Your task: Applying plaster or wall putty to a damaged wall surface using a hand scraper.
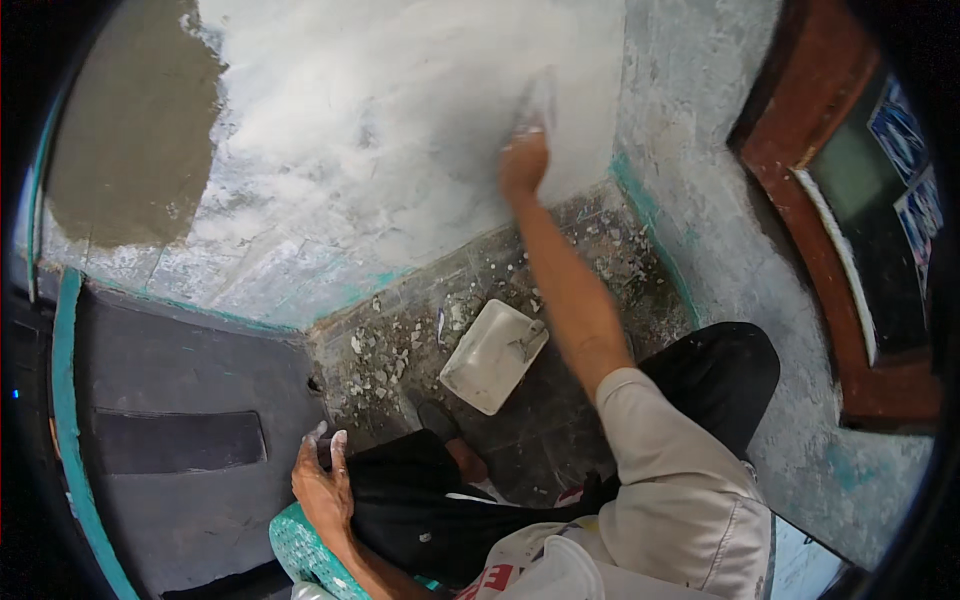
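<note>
My right hand (522, 162) grips a blurred flat tool (537, 105), probably a scraper, against the white plastered wall (390, 80); the tool's edges are smeared by motion. That arm stretches forward over a white rectangular tray (490, 365) lying on the floor with some residue in it. My left hand (322, 480) is low at the left, beside my dark trouser leg, fingers bent but apart and whitened at the tips, with nothing visible in them. An unplastered grey-brown area (130, 120) covers the wall's upper left.
Rubble (380, 360) is scattered along the wall's foot. A brown window frame (815, 95) juts from the grey right wall (680, 120). A dark grey ledge (190, 370) with teal edging lies at left. A speckled teal object (300, 545) is beneath my left forearm. A white container (570, 570) sits at my lap.
</note>
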A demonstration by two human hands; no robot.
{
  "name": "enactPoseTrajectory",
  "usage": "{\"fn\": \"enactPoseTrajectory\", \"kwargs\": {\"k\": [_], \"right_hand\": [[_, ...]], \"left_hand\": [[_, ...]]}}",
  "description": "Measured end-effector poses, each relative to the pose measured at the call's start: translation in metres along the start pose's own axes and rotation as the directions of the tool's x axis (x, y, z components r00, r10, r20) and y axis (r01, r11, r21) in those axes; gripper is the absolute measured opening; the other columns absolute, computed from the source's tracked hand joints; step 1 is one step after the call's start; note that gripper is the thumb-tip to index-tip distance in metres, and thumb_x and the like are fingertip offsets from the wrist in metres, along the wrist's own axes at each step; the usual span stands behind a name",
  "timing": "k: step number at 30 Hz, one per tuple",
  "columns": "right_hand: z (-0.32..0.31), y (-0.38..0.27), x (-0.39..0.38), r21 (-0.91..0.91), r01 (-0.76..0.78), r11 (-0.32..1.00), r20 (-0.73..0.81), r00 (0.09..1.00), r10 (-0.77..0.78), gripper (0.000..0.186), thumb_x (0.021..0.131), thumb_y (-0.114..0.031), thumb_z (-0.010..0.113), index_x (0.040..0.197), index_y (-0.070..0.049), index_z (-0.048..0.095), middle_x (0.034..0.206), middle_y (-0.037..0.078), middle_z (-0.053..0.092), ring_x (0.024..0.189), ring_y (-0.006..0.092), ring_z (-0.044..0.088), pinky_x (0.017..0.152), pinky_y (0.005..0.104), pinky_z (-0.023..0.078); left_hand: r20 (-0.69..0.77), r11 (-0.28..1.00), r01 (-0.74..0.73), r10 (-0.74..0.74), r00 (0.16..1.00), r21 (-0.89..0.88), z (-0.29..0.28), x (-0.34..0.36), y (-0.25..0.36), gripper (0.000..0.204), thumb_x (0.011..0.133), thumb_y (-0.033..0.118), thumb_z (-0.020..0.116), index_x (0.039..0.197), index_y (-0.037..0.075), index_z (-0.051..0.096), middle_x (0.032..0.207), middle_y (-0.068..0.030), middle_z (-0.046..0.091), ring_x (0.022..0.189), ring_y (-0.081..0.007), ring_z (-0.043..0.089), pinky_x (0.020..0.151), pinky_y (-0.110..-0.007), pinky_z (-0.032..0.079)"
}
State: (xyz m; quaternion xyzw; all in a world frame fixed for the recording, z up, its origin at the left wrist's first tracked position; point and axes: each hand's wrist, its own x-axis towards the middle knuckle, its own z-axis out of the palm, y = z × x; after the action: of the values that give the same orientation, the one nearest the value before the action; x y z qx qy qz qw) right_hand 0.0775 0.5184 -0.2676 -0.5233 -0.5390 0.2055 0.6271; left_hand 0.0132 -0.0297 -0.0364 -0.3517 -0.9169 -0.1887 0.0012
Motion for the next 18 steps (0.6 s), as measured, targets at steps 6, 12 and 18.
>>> {"fn": "enactPoseTrajectory", "kwargs": {"k": [6,12,18], "right_hand": [[-0.018,-0.103,-0.201,0.362,0.264,0.894,0.441,0.796,-0.414,0.034,0.094,-0.01,0.058,0.126,0.001,0.061,0.104,0.025,0.067,0.096,0.0414,0.067,0.082,0.0529,0.055],[-0.096,-0.022,-0.063,-0.126,-0.007,0.992,0.15,0.988,0.026,0.021,0.097,-0.012,0.056,0.105,0.005,0.065,0.089,0.029,0.066,0.082,0.0454,0.065,0.071,0.0514,0.048],[-0.115,0.003,0.071,-0.37,0.098,0.924,-0.16,0.973,-0.168,0.041,0.104,-0.012,0.051,0.144,-0.004,0.054,0.097,0.018,0.071,0.079,0.0335,0.068,0.066,0.0438,0.053]], "left_hand": [[0.02,1.0,0.01,-0.011,1.0,0.019,0.008,0.017,0.002,0.035,0.098,0.024,0.068,0.118,-0.005,0.069,0.111,-0.0285,0.071,0.108,-0.0431,0.068,0.096,-0.045,0.05],[0.063,0.997,-0.06,0.057,0.996,0.047,0.009,0.018,0.002,0.034,0.1,0.019,0.067,0.12,-0.008,0.066,0.114,-0.0289,0.071,0.107,-0.0381,0.068,0.097,-0.044,0.05],[0.088,1.0,0.009,-0.01,0.996,0.011,0.007,0.019,0.022,0.032,0.099,0.017,0.067,0.119,-0.007,0.067,0.108,-0.0274,0.072,0.1,-0.0375,0.069,0.094,-0.043,0.051]]}}
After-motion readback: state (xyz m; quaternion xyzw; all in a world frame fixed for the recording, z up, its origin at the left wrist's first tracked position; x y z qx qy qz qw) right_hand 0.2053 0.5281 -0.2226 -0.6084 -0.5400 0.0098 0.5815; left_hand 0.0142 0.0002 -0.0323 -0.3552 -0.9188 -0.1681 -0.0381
